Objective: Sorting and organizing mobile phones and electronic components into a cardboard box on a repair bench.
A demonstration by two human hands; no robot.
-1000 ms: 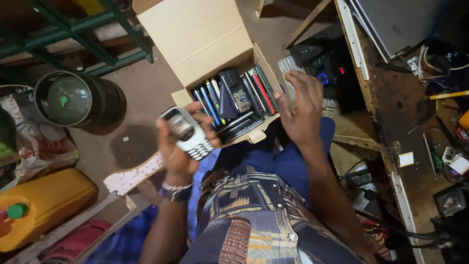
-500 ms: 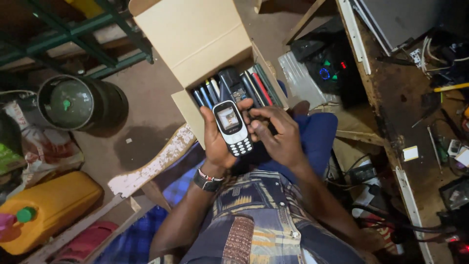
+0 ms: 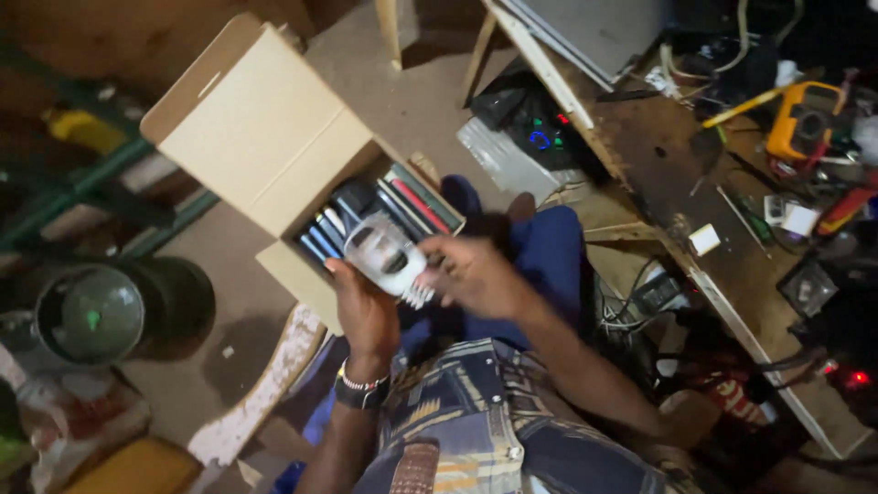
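Observation:
My left hand (image 3: 361, 306) grips a small white-and-black keypad phone (image 3: 389, 256) over my lap, screen facing up. My right hand (image 3: 471, 274) is at the phone's right edge, fingers curled and blurred with motion; whether it grips the phone I cannot tell. Just beyond the phone sits an open cardboard box (image 3: 265, 137) on my knees, with several more phones (image 3: 384, 201) standing on edge inside it. A watch is on my left wrist.
A cluttered wooden workbench (image 3: 677, 174) runs along the right, carrying a yellow multimeter (image 3: 800, 123), tools and cables. A black device with lit LEDs (image 3: 535, 123) lies on the floor ahead. A round dark pot (image 3: 110, 311) and green metal frame (image 3: 101, 183) stand at the left.
My left hand brought the phone from my left in front of the box. My right hand left the box and came to the phone. The view swung toward the bench.

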